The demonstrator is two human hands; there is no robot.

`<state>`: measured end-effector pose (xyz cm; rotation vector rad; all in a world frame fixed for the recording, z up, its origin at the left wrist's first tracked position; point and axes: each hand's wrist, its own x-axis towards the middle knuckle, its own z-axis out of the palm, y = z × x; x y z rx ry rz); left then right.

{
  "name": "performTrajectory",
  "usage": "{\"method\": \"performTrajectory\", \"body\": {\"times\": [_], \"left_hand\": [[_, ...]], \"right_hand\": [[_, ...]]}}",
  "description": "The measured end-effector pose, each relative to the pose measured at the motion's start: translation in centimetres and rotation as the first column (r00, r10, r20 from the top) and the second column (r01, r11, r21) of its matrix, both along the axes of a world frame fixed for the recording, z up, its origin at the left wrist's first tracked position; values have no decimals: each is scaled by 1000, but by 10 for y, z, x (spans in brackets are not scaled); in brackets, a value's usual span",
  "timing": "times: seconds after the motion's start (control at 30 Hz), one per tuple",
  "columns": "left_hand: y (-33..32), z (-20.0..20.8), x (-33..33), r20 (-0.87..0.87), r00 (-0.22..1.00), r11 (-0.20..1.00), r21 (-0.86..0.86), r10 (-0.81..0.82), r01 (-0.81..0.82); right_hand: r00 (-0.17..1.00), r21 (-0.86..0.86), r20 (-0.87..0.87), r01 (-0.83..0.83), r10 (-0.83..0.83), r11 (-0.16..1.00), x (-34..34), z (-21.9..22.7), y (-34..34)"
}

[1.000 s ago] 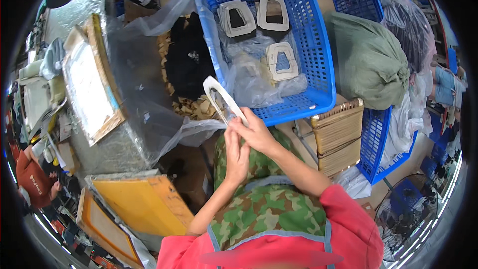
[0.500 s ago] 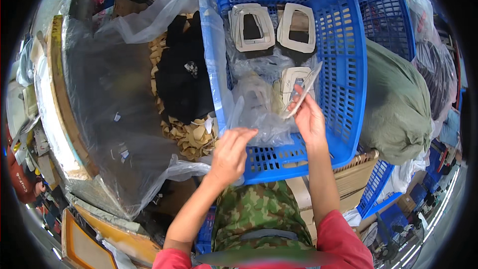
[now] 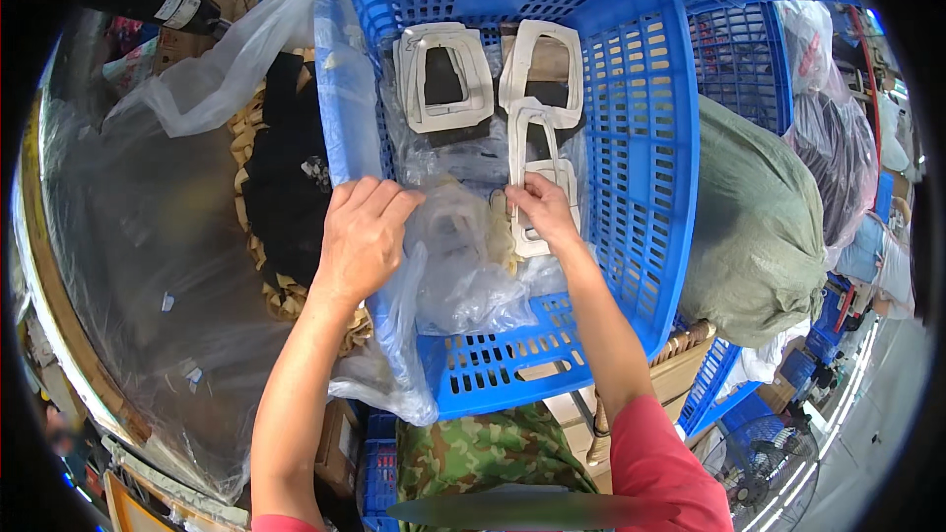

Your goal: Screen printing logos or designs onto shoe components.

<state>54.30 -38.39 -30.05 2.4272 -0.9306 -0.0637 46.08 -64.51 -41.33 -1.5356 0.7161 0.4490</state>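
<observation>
My right hand [image 3: 542, 207] is closed on a white frame-shaped piece [image 3: 517, 143] with a large opening, gripping it near its lower end. The piece stands tilted inside a blue plastic basket [image 3: 645, 296], over a similar piece [image 3: 567, 177] lying below. Farther back are two stacks of such frames, a left stack [image 3: 414, 89] and a right stack [image 3: 572, 79]. My left hand [image 3: 365, 241] hovers by the basket's left rim, fingers curled and pinched together. Whether they hold anything is hidden. Crumpled clear plastic [image 3: 458, 266] lies in the basket between my hands.
Left of the basket, black material [image 3: 281, 167] and tan scraps [image 3: 241, 148] lie within clear plastic sheeting [image 3: 148, 207]. A full green sack [image 3: 754, 227] stands to the right, with another blue basket [image 3: 744, 64] behind it. A fan [image 3: 769, 458] is at lower right.
My right hand has carried the white frame left and turned its open face toward me. My left hand has moved left and forward to the basket's rim. The view has shifted too.
</observation>
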Motion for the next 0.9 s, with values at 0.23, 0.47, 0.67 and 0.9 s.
{"method": "performTrajectory", "body": {"times": [0.23, 0.47, 0.67, 0.9], "left_hand": [[-2, 5, 0, -2, 1000, 1000, -2, 8, -8], [7, 7, 1, 13, 1000, 998, 64, 23, -24], [-11, 1, 2, -9, 1000, 1000, -20, -9, 9], [8, 1, 2, -16, 1000, 999, 39, -4, 4]], "right_hand": [[995, -257, 100, -4, 31, 966, -18, -38, 9], [962, -621, 202, -21, 186, 784, 57, -42, -2], [974, -887, -34, -132, 222, 442, 153, -93, -94], [886, -921, 294, 162, 359, 354, 152, -91, -13]]}}
